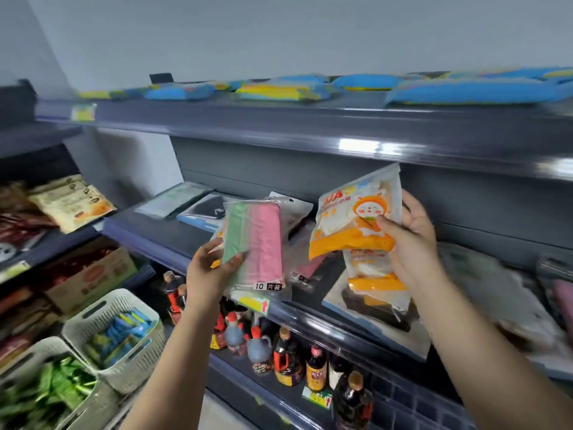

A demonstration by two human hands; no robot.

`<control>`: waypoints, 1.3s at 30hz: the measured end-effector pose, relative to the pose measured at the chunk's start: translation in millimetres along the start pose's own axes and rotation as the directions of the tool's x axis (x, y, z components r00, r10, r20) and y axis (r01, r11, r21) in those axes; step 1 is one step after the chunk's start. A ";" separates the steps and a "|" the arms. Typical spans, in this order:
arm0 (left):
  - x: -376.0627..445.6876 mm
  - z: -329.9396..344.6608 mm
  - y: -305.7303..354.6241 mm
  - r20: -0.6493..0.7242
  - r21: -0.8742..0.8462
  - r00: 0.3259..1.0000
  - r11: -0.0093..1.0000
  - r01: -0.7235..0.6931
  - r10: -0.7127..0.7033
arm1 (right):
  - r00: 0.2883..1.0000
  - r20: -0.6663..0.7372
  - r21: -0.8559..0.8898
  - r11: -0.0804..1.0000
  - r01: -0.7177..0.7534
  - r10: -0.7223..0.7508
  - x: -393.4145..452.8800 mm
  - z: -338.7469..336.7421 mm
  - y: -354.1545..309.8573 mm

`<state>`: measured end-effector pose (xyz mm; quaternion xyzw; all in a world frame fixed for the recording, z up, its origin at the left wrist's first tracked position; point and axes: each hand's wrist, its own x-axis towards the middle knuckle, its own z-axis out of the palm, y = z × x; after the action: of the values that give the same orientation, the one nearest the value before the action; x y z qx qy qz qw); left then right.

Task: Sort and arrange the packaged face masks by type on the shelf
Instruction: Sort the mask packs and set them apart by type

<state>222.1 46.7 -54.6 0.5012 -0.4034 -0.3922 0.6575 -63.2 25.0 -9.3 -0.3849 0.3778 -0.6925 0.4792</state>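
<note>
Packs of masks, judged light, limp and slippery, are gripped above the shelf (pixel 310 318): green-pink pack (pixel 255 243) in the left hand (pixel 214 268), orange pack (pixel 353 218) pinched by the right hand (pixel 409 240).

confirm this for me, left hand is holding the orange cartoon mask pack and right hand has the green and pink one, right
Swapped. In the head view the left hand holds the green and pink mask pack, and the right hand holds the orange cartoon mask pack.

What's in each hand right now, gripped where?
Left hand holds the green-and-pink mask pack by its lower left edge. Right hand holds the orange cartoon mask pack by its right edge.
</note>
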 end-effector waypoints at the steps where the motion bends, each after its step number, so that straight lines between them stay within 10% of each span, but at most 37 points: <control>1: 6.2 -14.1 2.1 -0.007 0.025 1.000 1.000 -0.018 0.018 | 1.000 0.012 0.012 1.000 -0.001 0.001 0.4 14.2 7.7; 25: 153.7 -144.4 -4.9 0.052 0.084 0.996 0.994 0.068 -0.073 | 0.934 -0.350 -0.157 0.978 -0.138 0.076 70.9 170.5 163.6; 39: 200.6 -78.1 -9.2 0.177 -0.058 0.984 0.997 0.045 -0.035 | 0.976 -0.155 -0.820 0.571 -0.041 -0.151 99.9 170.3 151.0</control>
<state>366.8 -112.8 -49.5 0.4521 -0.4373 -0.4603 0.6265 121.2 -135.1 -55.6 -0.4998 0.6903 -0.4900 0.1830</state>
